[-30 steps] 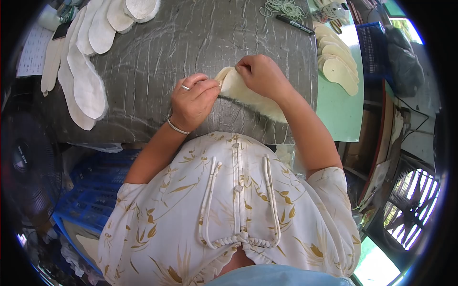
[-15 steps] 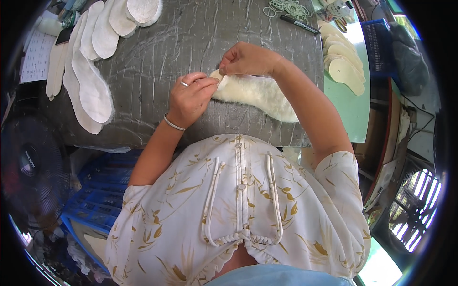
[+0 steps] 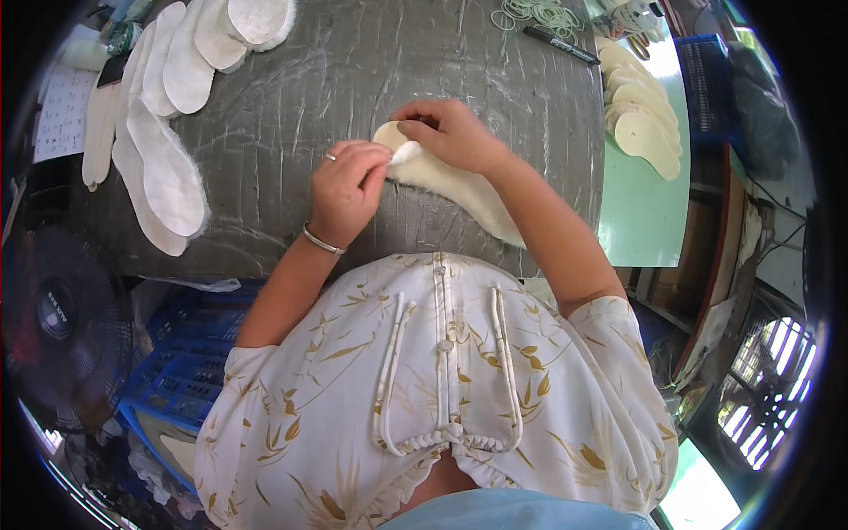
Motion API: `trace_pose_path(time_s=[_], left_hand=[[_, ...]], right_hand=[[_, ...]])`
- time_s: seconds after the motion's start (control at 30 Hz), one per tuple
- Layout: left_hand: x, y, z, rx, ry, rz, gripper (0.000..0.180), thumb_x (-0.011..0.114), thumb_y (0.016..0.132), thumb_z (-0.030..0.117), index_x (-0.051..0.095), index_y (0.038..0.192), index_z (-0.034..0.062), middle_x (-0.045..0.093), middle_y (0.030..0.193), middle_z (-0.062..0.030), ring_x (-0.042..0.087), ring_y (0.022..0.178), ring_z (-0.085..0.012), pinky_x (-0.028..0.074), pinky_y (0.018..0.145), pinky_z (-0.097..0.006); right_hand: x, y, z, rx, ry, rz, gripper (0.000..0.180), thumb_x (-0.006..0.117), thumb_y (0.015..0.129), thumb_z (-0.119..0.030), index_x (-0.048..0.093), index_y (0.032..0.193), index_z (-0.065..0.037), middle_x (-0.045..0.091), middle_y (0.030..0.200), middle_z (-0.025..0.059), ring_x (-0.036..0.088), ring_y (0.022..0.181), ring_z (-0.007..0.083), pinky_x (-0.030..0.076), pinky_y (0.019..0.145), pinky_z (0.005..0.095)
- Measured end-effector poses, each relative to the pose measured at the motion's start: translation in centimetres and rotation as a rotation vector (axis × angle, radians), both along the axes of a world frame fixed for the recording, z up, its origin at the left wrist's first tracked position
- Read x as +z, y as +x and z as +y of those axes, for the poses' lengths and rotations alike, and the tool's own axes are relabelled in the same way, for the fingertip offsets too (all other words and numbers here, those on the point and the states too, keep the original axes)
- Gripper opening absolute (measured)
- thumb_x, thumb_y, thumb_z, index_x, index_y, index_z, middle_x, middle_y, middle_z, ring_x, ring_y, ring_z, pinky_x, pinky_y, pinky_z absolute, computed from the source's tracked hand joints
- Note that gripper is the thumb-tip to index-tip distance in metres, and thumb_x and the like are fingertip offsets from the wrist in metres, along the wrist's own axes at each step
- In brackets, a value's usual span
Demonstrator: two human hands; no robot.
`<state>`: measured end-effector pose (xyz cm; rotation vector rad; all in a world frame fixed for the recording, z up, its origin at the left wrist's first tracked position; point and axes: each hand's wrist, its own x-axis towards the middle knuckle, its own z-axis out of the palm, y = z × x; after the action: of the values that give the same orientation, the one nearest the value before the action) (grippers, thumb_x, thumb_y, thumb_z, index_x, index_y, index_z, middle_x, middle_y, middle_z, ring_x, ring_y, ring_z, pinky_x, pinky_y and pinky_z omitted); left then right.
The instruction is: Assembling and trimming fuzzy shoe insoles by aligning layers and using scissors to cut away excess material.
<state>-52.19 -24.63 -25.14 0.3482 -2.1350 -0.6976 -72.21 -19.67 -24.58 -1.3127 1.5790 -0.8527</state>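
Head view, from my lap outward: my left hand (image 3: 346, 190) sits on the grey worktop (image 3: 291, 97), finger and thumb pressed together on the lifted white edge at the near end of the insole (image 3: 459, 190). Just beyond it my right hand (image 3: 450, 132) lies curled over that same end, holding it down, its grip closed on the piece. The insole itself lies flat, running from my hands toward my right forearm, fuzzy side showing.

I judge I am peeling a thin layer off the tip; the next move calls for a steady pull with the left while the right keeps the piece pinned.

Against the earlier pictures, the insole has come off being held up between both hands and now rests on the worktop, and my left pinch has closed on its edge.

Left of the insole lies a row of white insoles (image 3: 163, 172); far right of it a stack of cream soles (image 3: 645, 132); beyond it a black marker (image 3: 561, 44) and rubber bands (image 3: 539, 13).
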Motion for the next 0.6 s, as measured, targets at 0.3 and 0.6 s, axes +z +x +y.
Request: trace_pose_path(time_s=[0.3,0.6], left_hand=[[0.5,-1.2,-1.8,-0.106,0.764,0.174,0.024,0.059,0.09,0.009,0.059,0.113,0.0008,0.062,0.112,-0.011,0.062,0.094,-0.0178,0.05,0.081,-0.028],[2.2,-0.6,-4.2,-0.416,1.513,-0.173,0.033,0.054,0.096,0.03,0.063,0.104,-0.0007,0.066,0.089,-0.0047,0.061,0.076,-0.0094,0.049,0.066,-0.024]], right_hand=[[2.5,0.0,1.0,0.145,-0.353,0.133,0.024,0.067,0.077,-0.005,0.066,0.1,-0.003,0.057,0.117,0.0095,0.057,0.106,0.0266,0.047,0.09,0.0349],[3.8,0.9,2.4,0.149,-0.78,0.492,0.025,0.071,0.066,-0.003,0.065,0.088,-0.013,0.059,0.105,-0.0009,0.056,0.092,0.0213,0.044,0.076,0.0345]])
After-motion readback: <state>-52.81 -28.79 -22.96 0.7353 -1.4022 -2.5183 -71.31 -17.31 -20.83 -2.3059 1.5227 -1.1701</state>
